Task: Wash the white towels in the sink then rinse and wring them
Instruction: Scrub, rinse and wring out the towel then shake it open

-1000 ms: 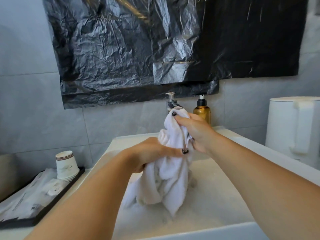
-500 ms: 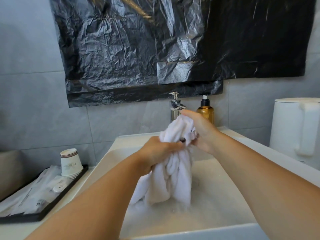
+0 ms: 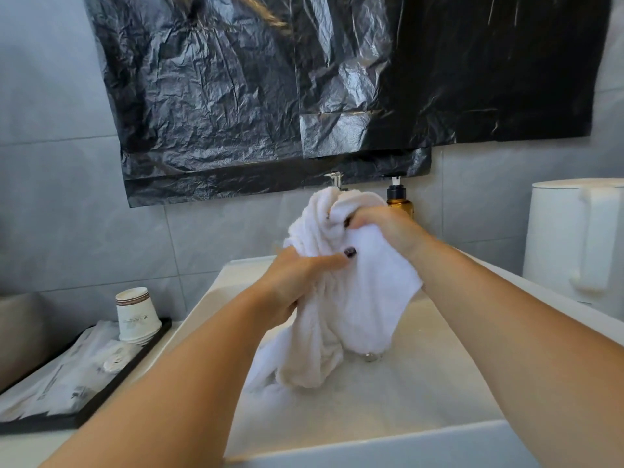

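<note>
Sodden white towel (image 3: 341, 298) hangs mid-frame over the sink (image 3: 388, 444), probably heavy, limp and slippery. Left hand (image 3: 297, 282) grips its bunched middle, right hand (image 3: 381, 228) clutches the top; hold there.

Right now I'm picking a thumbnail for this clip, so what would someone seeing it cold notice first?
First, the white towel bunched up over the sink at centre, gripped by the left hand lower down and the right hand near its top. Next, the crinkled black plastic sheet covering the wall above. Then the white kettle at the right edge.
</note>
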`<state>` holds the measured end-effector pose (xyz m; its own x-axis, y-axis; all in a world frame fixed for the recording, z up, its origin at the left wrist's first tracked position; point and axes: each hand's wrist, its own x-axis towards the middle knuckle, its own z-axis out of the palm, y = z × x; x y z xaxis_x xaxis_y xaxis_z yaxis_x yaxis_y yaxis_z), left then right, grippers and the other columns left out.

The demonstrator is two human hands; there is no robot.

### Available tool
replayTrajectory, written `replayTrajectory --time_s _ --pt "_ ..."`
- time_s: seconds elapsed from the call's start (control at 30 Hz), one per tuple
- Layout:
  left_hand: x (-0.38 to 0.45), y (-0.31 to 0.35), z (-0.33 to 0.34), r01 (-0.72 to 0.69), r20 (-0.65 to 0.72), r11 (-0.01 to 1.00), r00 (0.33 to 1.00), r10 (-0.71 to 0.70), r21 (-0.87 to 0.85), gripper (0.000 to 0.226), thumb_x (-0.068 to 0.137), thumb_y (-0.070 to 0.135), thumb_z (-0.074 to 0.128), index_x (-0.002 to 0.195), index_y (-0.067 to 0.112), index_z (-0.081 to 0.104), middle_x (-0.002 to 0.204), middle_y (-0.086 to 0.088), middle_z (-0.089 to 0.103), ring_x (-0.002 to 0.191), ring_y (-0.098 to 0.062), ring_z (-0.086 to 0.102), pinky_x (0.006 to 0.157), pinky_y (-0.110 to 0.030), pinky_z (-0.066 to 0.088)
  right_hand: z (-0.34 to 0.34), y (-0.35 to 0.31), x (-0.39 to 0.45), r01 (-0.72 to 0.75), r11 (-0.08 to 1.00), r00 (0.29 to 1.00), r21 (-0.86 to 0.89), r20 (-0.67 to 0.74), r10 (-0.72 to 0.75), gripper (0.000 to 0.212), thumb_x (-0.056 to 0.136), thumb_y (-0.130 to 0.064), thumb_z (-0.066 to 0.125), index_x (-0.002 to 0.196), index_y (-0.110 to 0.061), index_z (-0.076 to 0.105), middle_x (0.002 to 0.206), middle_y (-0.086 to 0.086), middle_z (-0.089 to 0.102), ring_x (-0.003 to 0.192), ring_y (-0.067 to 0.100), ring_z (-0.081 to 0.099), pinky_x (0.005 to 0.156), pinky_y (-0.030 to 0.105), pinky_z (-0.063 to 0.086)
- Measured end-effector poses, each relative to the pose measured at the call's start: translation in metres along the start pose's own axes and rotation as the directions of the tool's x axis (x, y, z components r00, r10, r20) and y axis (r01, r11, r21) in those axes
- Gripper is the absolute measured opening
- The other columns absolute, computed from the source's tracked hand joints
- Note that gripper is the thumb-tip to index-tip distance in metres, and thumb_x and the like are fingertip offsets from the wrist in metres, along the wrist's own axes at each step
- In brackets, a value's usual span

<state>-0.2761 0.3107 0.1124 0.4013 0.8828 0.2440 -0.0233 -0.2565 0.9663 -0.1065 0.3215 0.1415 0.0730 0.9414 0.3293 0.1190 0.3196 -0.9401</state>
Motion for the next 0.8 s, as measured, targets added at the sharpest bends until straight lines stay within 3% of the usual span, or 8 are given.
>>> replayTrajectory --time_s 0.13,0.23,0.33,0.43,0.57,0.63,0.7,0.8 --pt "-0.008 -0.010 0.013 0.178 0.293 0.935 0.917 -0.271 0.307 0.050 0.074 0.023 0.084 0.119 0.017 0.064 0.112 -0.007 0.073 0.108 -0.023 0.069 0.098 -0.039 0.053 -0.002 -0.010 -0.006 0.139 0.893 0.971 0.429 0.117 -0.207 0.027 0.066 0.007 0.050 0.053 -0.012 0.064 0.065 0.004 0.057 0.069 0.019 0.057 0.072 0.027 0.046" --pt "-0.007 -0.015 0.022 0.213 0.400 0.886 0.831 -0.386 0.411 0.054 0.075 0.018 0.085 0.123 0.015 0.062 0.118 -0.009 0.071 0.113 -0.025 0.067 0.103 -0.041 0.051 -0.011 -0.015 -0.011 0.178 0.864 0.980 0.471 -0.002 -0.201 0.040 0.070 0.014 0.040 0.045 -0.011 0.058 0.058 0.003 0.055 0.058 0.017 0.057 0.062 0.022 0.048" --pt "-0.005 -0.011 0.020 0.231 0.446 0.858 0.775 -0.448 0.460 0.053 0.076 0.008 0.079 0.126 0.007 0.060 0.124 -0.017 0.067 0.118 -0.030 0.064 0.100 -0.038 0.052 -0.023 -0.006 -0.006 0.141 0.893 0.978 0.427 -0.199 -0.059 0.009 0.059 -0.002 0.059 0.057 -0.010 0.063 0.063 0.008 0.059 0.062 0.024 0.060 0.060 0.024 0.050" --pt "-0.003 -0.008 0.011 0.215 0.397 0.826 0.795 -0.458 0.521 0.057 0.072 0.007 0.080 0.125 0.002 0.061 0.118 -0.018 0.070 0.113 -0.032 0.066 0.103 -0.042 0.050 -0.040 0.003 -0.004 0.022 0.941 0.923 0.337 -0.369 0.110 0.045 0.040 -0.015 0.064 0.084 -0.006 0.068 0.079 0.012 0.065 0.072 0.029 0.064 0.060 0.028 0.049" --pt "0.005 -0.004 -0.010 0.235 -0.005 0.843 0.964 -0.266 0.484 0.047 0.055 0.015 0.074 0.098 -0.002 0.069 0.080 -0.015 0.072 0.070 -0.028 0.067 0.078 -0.036 0.056 -0.041 0.004 -0.007 -0.352 0.933 0.891 -0.076 -0.332 0.309 0.034 0.055 -0.012 0.071 0.086 -0.004 0.060 0.082 0.010 0.060 0.072 0.027 0.058 0.056 0.023 0.043" --pt "0.008 -0.001 -0.018 0.199 -0.198 0.823 0.974 -0.108 0.532 0.035 0.048 0.024 0.067 0.079 0.007 0.066 0.068 -0.006 0.062 0.060 -0.020 0.055 0.060 -0.028 0.046 -0.031 0.012 -0.011 -0.515 0.693 0.849 -0.505 -0.184 0.496 0.032 0.066 -0.018 0.073 0.091 -0.005 0.058 0.089 0.009 0.063 0.076 0.025 0.061 0.066 0.025 0.047" --pt "0.009 0.002 -0.019 0.152 -0.259 0.763 0.966 0.021 0.628 0.032 0.050 0.030 0.066 0.076 0.012 0.061 0.068 0.001 0.057 0.062 -0.018 0.050 0.055 -0.027 0.039 -0.018 0.015 -0.016 -0.507 0.511 0.747 -0.694 -0.059 0.662 0.024 0.072 -0.021 0.076 0.087 -0.008 0.062 0.084 0.009 0.067 0.073 0.023 0.065 0.069 0.025 0.047" --pt "0.010 0.002 -0.017 0.130 -0.313 0.763 0.945 0.099 0.633 0.035 0.067 0.022 0.074 0.090 0.019 0.049 0.082 -0.001 0.065 0.072 -0.017 0.059 0.054 -0.028 0.041 -0.017 0.006 -0.022 -0.427 0.455 0.745 -0.781 -0.019 0.666 0.032 0.077 -0.036 0.079 0.093 -0.010 0.069 0.089 0.009 0.075 0.082 0.023 0.072 0.074 0.028 0.055"
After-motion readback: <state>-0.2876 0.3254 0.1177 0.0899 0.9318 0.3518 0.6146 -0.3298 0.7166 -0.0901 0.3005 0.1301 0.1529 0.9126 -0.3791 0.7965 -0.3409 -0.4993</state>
